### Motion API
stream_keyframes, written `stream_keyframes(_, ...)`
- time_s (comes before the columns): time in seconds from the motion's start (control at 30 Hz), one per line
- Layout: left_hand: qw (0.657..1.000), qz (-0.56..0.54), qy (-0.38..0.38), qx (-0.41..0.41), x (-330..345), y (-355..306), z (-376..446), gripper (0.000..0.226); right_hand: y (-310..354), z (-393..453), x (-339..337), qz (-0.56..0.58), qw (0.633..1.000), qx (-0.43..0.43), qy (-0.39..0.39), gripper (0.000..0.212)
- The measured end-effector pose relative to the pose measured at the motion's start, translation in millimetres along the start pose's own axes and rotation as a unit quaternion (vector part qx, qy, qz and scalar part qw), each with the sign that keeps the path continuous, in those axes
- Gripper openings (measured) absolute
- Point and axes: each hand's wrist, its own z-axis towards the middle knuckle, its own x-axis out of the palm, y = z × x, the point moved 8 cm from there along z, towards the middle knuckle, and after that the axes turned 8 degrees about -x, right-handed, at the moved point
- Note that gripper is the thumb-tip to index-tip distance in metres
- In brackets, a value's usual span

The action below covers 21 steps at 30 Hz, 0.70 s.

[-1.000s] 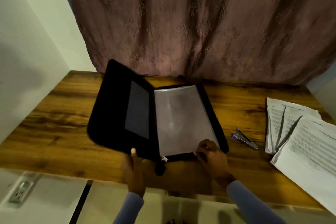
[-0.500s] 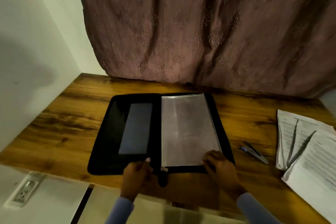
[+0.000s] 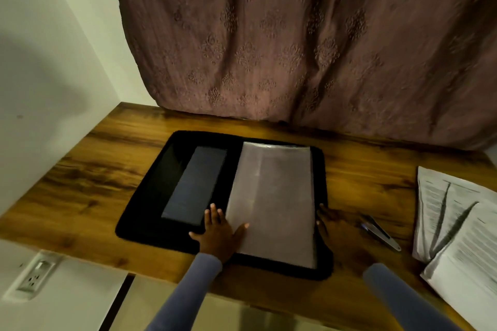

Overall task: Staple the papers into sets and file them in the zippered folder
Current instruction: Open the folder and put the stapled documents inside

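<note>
Desk [image 3: 80,196] | left hand [image 3: 217,234] flat on folder [image 3: 150,196] | right hand [image 3: 340,231] dim, grip unclear | papers [image 3: 457,223] cropped

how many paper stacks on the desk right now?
2, both at the desk's right edge: one fanned stack farther back beside the stapler, one nearer stack overlapping it, partly cut off by the frame. More may lie out of view.

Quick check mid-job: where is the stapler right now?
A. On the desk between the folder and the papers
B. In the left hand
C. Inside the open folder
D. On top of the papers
A: the stapler lies on the desk, right of the open folder and left of the papers, in neither hand.
</note>
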Motion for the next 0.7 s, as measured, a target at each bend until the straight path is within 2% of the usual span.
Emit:
stream_keyframes(0.07,1.0,0.004,-0.021,-0.004,-17,19,16,0.081,24,-19,-10,0.024,0.998,-0.052,-0.02,0.021)
stream_keyframes(0.13,0.999,0.009,-0.046,-0.01,-39,39,36,0.065,45,-31,-18,0.075,0.989,-0.123,-0.035,0.035)
stream_keyframes(0.2,0.996,0.021,-0.079,-0.019,-57,52,51,0.05,60,-22,-31,0.087,0.979,-0.178,-0.047,0.031)
stream_keyframes(0.23,0.995,0.025,-0.092,-0.032,-61,54,55,0.047,61,-7,-40,0.094,0.977,-0.178,-0.065,0.033)
stream_keyframes(0.33,0.994,-0.003,-0.08,-0.069,-56,42,54,0.064,25,60,-39,0.056,0.99,-0.084,-0.097,0.056)
stream_keyframes(0.4,0.996,-0.021,-0.058,-0.058,-44,28,50,0.076,-2,92,-17,0.032,0.999,-0.031,-0.007,0.056)
stream_keyframes(0.43,0.996,-0.029,-0.058,-0.055,-41,25,48,0.078,-6,99,-10,0.014,0.999,-0.036,0.026,0.054)
stream_keyframes(0.6,0.996,-0.031,-0.075,-0.036,-46,32,55,0.089,2,77,-17,0.037,0.997,-0.065,-0.02,0.025)
stream_keyframes(0.7,0.995,-0.007,-0.101,0.006,-64,39,72,0.085,24,37,-5,0.06,0.994,-0.087,0.01,0.026)
